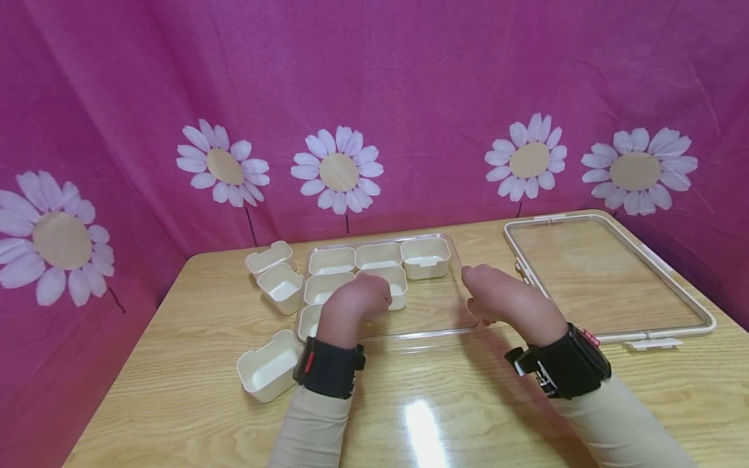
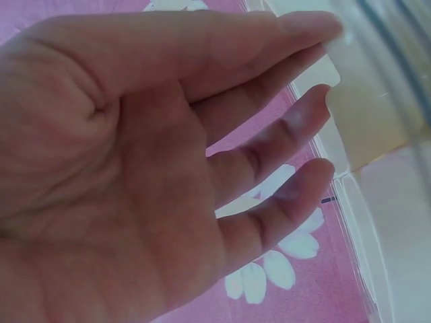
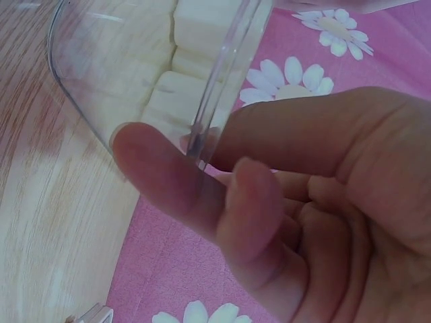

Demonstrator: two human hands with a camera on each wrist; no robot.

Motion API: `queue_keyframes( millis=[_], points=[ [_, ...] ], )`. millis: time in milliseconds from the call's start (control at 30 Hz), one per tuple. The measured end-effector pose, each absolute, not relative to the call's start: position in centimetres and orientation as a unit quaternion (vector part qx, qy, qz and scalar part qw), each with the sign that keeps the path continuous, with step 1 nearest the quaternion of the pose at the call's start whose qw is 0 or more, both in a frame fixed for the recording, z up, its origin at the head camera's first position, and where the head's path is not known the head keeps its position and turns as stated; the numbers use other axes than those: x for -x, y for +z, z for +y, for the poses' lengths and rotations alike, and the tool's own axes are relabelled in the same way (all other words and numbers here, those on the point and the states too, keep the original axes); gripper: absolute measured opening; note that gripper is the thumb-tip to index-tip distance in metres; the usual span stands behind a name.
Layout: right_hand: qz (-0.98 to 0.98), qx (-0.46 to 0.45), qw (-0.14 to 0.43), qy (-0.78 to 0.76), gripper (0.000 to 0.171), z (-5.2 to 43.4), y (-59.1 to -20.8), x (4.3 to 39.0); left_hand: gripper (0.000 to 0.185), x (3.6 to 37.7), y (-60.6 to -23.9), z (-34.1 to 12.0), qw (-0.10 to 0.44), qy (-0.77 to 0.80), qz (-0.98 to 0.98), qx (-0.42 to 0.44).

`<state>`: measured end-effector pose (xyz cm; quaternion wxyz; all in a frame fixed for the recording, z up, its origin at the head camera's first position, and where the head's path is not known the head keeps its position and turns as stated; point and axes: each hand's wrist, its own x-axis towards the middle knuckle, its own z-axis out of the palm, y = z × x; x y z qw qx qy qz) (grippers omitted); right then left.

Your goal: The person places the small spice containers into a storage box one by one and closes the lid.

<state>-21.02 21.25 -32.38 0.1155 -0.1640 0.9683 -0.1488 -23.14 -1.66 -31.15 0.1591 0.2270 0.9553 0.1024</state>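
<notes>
A clear plastic tray [image 1: 435, 307] lies mid-table with several cream bins [image 1: 425, 257] in its far and left parts. My left hand [image 1: 358, 300] reaches over the tray's left side. In the left wrist view its fingers [image 2: 296, 121] are nearly straight, and the tips touch the wall of a cream bin [image 2: 360, 114]. My right hand [image 1: 490, 296] is at the tray's right edge. In the right wrist view its thumb and forefinger [image 3: 168, 171] pinch the clear tray's rim [image 3: 222, 87], with the other fingers curled.
Three loose cream bins lie left of the tray: one [image 1: 269, 255] at the back, one [image 1: 282, 286] beside it, one [image 1: 268, 365] near my left wrist. A clear lid with a white frame [image 1: 673, 286] lies at the right. Pink daisy-print cloth hangs behind.
</notes>
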Motion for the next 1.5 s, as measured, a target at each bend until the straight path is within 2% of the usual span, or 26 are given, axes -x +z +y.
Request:
queue_keyframes(
  millis=[633, 800, 967, 1100, 1267, 1500],
  points=[
    [0.970, 0.164, 0.107, -0.143, 0.008, 20.6, -32.2, 21.4, 0.046, 23.7, -30.9, -2.8, 0.145, 0.140, 0.953, -0.227],
    [0.970, 0.158, 0.111, -0.148, 0.009, 20.7, -32.0, 21.3, 0.009, 23.0, -29.3, -3.8, 0.125, 0.142, 0.956, -0.226],
    [0.969, 0.157, 0.119, -0.148, 0.009, 20.9, -32.4, 21.1, 0.033, 20.8, -27.0, -6.5, 0.105, 0.173, 0.961, -0.189],
    [0.969, 0.157, 0.119, -0.152, 0.010, 20.9, -32.6, 21.1, 0.033, 19.0, -25.2, -10.2, 0.100, 0.198, 0.963, -0.154],
    [0.971, 0.150, 0.113, -0.149, 0.012, 20.9, -32.2, 21.2, 0.019, 18.7, -24.9, -15.2, 0.118, 0.202, 0.967, -0.105],
    [0.970, 0.155, 0.111, -0.148, 0.010, 20.9, -32.6, 20.8, 0.029, 19.9, -27.9, -19.4, 0.204, 0.158, 0.966, -0.033]
  ],
)
